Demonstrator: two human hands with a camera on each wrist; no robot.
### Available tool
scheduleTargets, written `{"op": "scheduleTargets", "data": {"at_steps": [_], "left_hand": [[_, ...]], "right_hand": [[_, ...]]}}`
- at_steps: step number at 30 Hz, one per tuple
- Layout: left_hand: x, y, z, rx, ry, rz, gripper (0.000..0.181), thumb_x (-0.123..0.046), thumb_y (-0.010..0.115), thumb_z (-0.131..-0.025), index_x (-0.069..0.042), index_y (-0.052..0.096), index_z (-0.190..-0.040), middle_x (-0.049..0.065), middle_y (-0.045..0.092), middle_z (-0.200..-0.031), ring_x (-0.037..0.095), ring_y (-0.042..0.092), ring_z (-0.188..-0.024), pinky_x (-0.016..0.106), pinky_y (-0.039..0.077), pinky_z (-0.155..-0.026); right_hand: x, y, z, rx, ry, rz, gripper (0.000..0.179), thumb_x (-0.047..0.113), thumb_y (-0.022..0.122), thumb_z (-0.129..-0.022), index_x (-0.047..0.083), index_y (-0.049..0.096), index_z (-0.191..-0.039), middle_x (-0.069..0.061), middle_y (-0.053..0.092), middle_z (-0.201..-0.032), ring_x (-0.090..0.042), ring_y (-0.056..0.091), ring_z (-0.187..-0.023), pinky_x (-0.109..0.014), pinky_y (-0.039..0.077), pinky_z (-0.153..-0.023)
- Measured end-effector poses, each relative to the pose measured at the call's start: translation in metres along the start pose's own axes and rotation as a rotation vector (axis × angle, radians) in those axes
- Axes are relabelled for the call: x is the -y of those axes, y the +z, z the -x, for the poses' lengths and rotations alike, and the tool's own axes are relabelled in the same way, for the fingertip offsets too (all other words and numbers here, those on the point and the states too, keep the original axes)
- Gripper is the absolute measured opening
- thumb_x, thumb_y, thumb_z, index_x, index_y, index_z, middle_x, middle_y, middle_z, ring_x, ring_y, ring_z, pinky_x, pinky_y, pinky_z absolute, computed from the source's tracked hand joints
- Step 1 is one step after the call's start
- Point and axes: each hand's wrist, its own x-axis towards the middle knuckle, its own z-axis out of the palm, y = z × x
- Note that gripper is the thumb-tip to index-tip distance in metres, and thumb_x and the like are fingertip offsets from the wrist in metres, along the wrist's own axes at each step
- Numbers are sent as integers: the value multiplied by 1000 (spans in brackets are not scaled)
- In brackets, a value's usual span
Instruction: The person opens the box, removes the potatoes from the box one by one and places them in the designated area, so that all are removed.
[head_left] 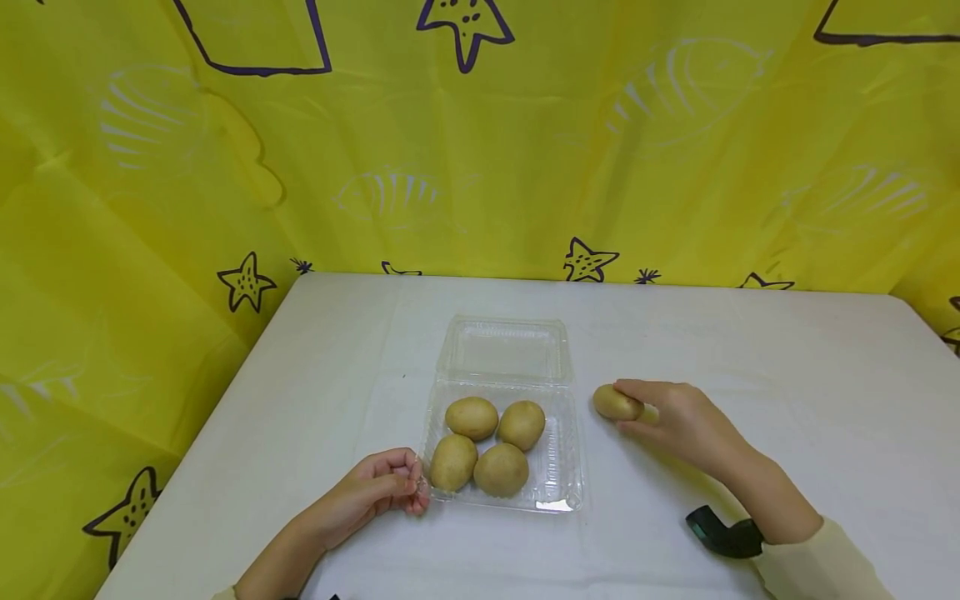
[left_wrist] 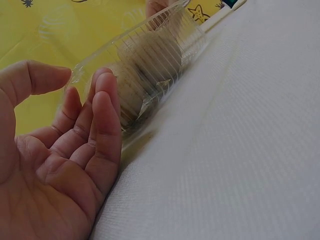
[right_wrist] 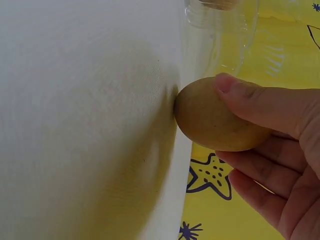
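Note:
A clear plastic clamshell box (head_left: 553, 450) lies on the table with its lid (head_left: 504, 350) folded back, away from me. Several smooth yellow-brown potatoes (head_left: 501, 470) fill the left and middle of its base. My left hand (head_left: 378, 490) pinches the box's near left edge between thumb and fingers, also visible in the left wrist view. To the right of the box, my right hand (head_left: 686, 421) holds another potato (right_wrist: 215, 117) between thumb and fingers. This potato is at or just over the white cloth; I cannot tell whether it touches.
White cloth covers the table (head_left: 787, 375). Yellow curtain (head_left: 487, 150) with sea-creature drawings hangs behind it and along the left side. A dark device (head_left: 723, 533) is by my right wrist.

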Motion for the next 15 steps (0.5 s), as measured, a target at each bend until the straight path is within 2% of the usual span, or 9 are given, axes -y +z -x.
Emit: {"op": "scheduleTargets", "data": {"at_steps": [4, 11, 15], "left_hand": [[0, 0, 0, 3, 9, 1, 11, -1, 42, -90, -7, 50, -91, 4, 58, -87, 14, 57, -82, 25, 45, -74], [0, 0, 0, -1, 8, -4, 9, -2, 42, -90, -7, 50, -91, 4, 58, -87, 14, 57, -81, 24, 45, -72], [0, 1, 0, 0, 8, 1, 9, -2, 43, -90, -7, 50, -91, 3, 58, -87, 14, 57, -81, 24, 45, -72]], "right_hand": [[2, -2, 4, 34, 24, 1, 46, 9, 78, -70, 0, 63, -112, -13, 64, -107, -30, 60, -98, -44, 48, -79], [-7, -1, 10, -29, -66, -15, 51, 8, 83, -62, -2, 65, -108, -11, 65, -105, -28, 62, -96, -40, 49, -76], [-11, -1, 12, -30, -84, -35, 52, 7, 83, -60, 0, 66, -109, -11, 65, -107, -28, 61, -97, -33, 48, -78]]}}
